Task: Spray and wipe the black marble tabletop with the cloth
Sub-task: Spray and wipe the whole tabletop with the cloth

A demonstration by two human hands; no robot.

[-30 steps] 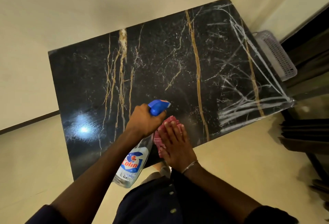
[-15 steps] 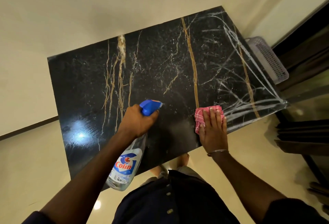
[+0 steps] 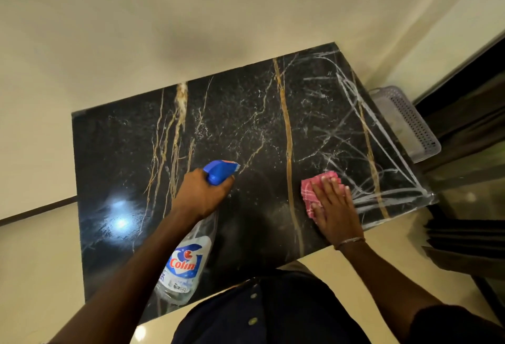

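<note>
- Black marble tabletop [image 3: 114, 152]: rectangular glossy slab w/ gold-brown veins running front to back & thin white veins between them; fine white speckle over the mid area, pale grey streaks crisscrossing the R end
- Light glare [image 3: 120, 220] reflects off the L front part of the top
- Cloth [image 3: 308, 193]: pink-red w/ white check lines, folded into a small pad, flat on the marble near the front edge, R of the thick gold vein & at the L fringe of the grey streaks
- R hand [image 3: 334, 207]: palm down on the cloth, 4 fingers straight & close together, thumb out to the side, pressing the pad onto the top; thin bangle [image 3: 349, 241] on the wrist
- L hand [image 3: 200, 196]: fingers curled round the neck of the spray bottle [image 3: 185, 264], just under its blue trigger head [image 3: 220, 170]; can't tell if a finger sits on the trigger
- Bottle: clear body, blue-white-red "Colin" label, held over the mid-front of the top, nozzle aimed away from the person, base tilted back toward them
- The 2 hands are well apart, gold vein between them
- Lavender perforated basket [image 3: 410, 122] sits beside the R end of the top, lower down
- Dark buttoned garment [image 3: 259, 313] fills the bottom edge
</note>
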